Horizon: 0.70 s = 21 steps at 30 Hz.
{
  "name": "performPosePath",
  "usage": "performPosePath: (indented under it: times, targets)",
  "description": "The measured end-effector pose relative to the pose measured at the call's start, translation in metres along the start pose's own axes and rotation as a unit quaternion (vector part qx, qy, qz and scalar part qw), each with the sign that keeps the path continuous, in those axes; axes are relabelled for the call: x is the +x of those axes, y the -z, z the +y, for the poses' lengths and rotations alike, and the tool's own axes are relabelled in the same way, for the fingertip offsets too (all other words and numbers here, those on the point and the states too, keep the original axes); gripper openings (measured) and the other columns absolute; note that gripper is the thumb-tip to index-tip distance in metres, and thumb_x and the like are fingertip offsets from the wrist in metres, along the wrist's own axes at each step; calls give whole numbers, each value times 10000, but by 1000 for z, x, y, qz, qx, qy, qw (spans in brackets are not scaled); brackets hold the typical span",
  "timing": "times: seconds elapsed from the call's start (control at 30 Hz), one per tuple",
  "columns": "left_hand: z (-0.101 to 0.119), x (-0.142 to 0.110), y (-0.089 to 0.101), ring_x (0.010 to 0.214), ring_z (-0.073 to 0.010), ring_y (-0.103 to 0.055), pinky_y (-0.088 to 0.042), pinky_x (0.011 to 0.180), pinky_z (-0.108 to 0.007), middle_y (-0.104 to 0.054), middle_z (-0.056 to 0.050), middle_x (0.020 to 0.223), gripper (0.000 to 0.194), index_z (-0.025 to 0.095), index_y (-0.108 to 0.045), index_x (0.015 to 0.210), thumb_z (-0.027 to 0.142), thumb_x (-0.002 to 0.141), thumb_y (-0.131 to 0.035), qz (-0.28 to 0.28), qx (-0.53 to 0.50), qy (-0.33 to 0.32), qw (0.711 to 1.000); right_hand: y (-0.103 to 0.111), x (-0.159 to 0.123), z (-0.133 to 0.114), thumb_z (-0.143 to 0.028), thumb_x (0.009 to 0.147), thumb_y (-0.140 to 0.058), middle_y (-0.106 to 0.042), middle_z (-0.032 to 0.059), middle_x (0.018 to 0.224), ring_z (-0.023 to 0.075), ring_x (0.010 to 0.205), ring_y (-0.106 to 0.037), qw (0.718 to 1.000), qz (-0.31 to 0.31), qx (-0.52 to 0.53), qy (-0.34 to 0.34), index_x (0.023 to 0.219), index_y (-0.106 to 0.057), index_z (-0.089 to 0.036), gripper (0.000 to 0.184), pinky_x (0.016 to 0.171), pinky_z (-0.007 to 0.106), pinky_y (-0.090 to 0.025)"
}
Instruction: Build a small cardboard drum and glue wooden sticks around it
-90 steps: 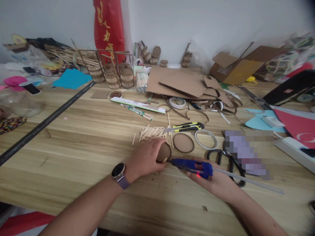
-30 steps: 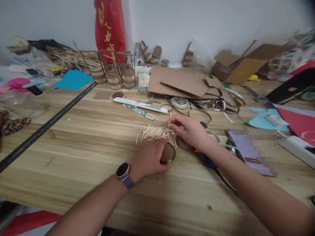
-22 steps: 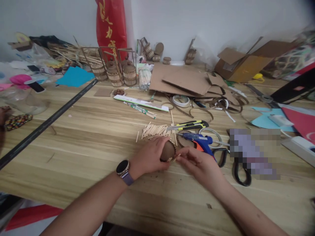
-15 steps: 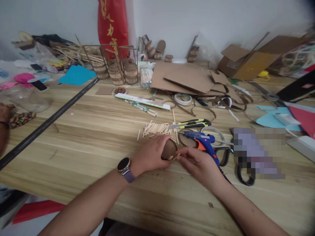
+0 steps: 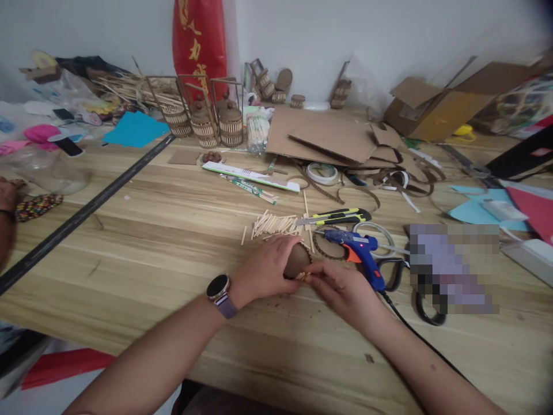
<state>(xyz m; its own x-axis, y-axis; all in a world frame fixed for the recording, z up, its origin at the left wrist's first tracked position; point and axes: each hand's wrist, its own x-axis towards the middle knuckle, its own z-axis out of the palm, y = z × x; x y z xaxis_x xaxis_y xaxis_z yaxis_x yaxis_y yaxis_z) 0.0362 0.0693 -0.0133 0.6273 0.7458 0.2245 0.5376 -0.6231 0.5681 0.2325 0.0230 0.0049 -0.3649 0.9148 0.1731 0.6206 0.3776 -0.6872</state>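
My left hand (image 5: pixel 270 266), with a watch on its wrist, curls around a round brown cardboard disc (image 5: pixel 297 262) edged with a ridged strip. At the near rim of the disc, my right hand (image 5: pixel 341 288) pinches a short wooden stick (image 5: pixel 303 276) between thumb and fingertips. Just beyond the hands lies a pile of cut wooden sticks (image 5: pixel 274 223). A blue glue gun (image 5: pixel 365 253) with an orange trigger rests to the right, partly over a second cardboard disc (image 5: pixel 330 246). Above it is a yellow and black utility knife (image 5: pixel 341 217).
Black-handled scissors (image 5: pixel 432 314) lie right of the glue gun, whose cord runs toward my right forearm. Farther back are cardboard sheets (image 5: pixel 324 135), a tape roll (image 5: pixel 322 173) and small lidded stick baskets (image 5: pixel 230 125). Another person's hand (image 5: pixel 6 196) shows at the left edge.
My right hand has shifted slightly left, bringing the short stick in against the disc's near rim. My left hand stays around the disc.
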Motion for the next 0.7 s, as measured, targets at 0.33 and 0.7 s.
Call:
performPosePath:
  times: [0.33, 0.7]
  targets:
    - [4, 2, 4, 1317, -312, -476, -362, 1118, -514, -538, -156, 1380, 737, 179, -384, 1343, 247, 697, -732, -12, -15, 11, 1000, 1, 1, 2, -217, 920, -486, -729, 27, 808, 166, 739, -688, 999, -21, 0, 23, 881, -630, -235, 150, 649, 262, -516]
    - [3, 2, 3, 1287, -293, -498, -385, 1105, -489, -555, -144, 1346, 717, 183, -400, 1316, 213, 683, -735, -1, -12, -12, 1000, -2, -1, 3, -210, 920, -486, -739, 27, 825, 166, 749, -699, 1000, -8, -9, 27, 883, -624, -232, 145, 648, 257, -514]
